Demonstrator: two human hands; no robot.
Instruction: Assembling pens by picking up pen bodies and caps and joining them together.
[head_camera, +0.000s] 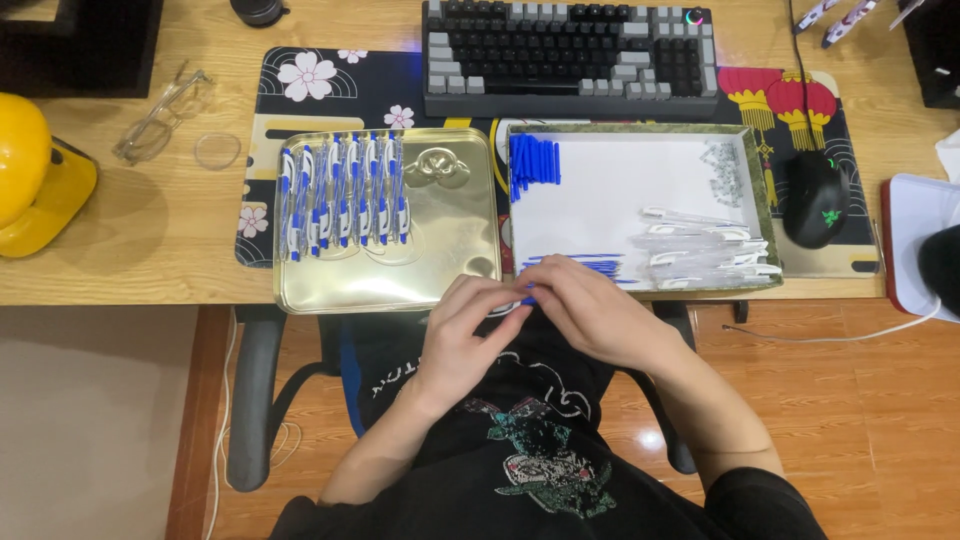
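Note:
My left hand (462, 335) and my right hand (588, 310) meet at the desk's front edge, fingertips together on a small pen (520, 297) with a blue part showing between them. Behind the left hand lies a gold metal tray (385, 285) holding a row of several finished blue-and-white pens (345, 192). Behind the right hand stands a white-lined box (630, 180) with blue caps (534, 162), thin blue refills (580, 264), clear pen barrels (705, 245) and small clear pieces (725, 172).
A keyboard (570, 55) sits at the back on a patterned desk mat (330, 85). A black mouse (815, 198) lies to the right, glasses (160, 112) and a yellow hard hat (35, 175) to the left. Chair armrests (250, 385) flank my lap.

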